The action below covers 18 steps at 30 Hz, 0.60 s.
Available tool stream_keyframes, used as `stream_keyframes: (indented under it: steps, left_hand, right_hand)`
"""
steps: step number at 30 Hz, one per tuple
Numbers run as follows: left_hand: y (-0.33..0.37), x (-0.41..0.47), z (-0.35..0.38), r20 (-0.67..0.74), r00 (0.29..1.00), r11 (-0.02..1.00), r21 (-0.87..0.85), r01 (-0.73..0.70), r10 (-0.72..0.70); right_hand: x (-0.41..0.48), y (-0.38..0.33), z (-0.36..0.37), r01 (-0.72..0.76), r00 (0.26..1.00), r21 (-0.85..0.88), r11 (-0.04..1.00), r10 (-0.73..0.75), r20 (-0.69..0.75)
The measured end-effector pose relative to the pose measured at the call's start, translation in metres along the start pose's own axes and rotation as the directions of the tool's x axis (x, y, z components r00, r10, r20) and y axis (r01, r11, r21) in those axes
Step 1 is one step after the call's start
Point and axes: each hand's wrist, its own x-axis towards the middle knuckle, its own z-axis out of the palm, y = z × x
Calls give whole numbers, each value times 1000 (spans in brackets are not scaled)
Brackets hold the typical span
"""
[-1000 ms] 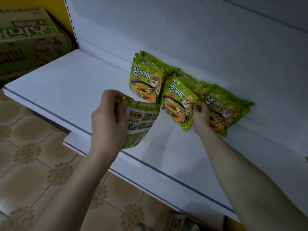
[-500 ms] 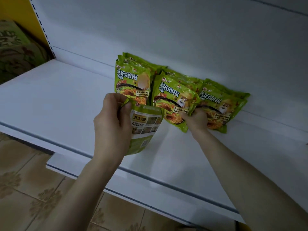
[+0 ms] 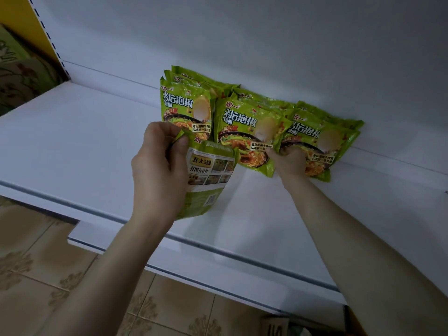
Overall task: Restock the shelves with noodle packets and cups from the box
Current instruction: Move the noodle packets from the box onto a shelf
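Observation:
Several green noodle packets stand in three rows against the back wall of the white shelf (image 3: 72, 141): a left row (image 3: 185, 106), a middle row (image 3: 249, 129) and a right row (image 3: 322, 139). My left hand (image 3: 160, 170) pinches the top corner of another green packet (image 3: 208, 180), its printed back facing me, just in front of the left row. My right hand (image 3: 289, 160) grips the lower edge of the right row's front packet, between the middle and right rows.
A green printed carton (image 3: 21, 69) sits at the far left beyond the yellow upright (image 3: 41, 27). A lower white shelf (image 3: 218, 265) juts out below the front edge. Tiled floor (image 3: 36, 275) lies beneath, with a box corner (image 3: 276, 327) at the bottom.
The view has shifted closer to the shelf. My right hand has moved from the packets' side down to their lower edge. My left hand keeps its packet near the left row.

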Motion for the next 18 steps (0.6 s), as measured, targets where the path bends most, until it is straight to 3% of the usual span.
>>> stream_keyframes:
  steps: [3,5,8,10,12,18]
  left_hand:
    - [8,-3,4,17,1000,1000,-14,-6,7]
    - [17,-7,8,17,1000,999,-27,-24,25]
    - [29,-19,15,64,991,992,-52,-118,121]
    - [34,-32,23,130,969,978,-48,-204,209]
    - [38,-45,32,197,935,955,-42,-293,296]
    - [37,-76,58,323,859,912,-42,-408,399]
  right_hand:
    - [-21,-10,-20,53,999,-3,999,-53,-1]
    - [-37,-25,-36,-39,987,103,994,22,161]
    - [-53,-54,-57,-254,843,88,963,175,509]
    - [-55,-69,-65,-281,741,16,959,207,639]
    - [-60,-78,-67,-244,698,-19,970,189,691]
    - [-68,-71,-71,-128,734,55,990,57,677]
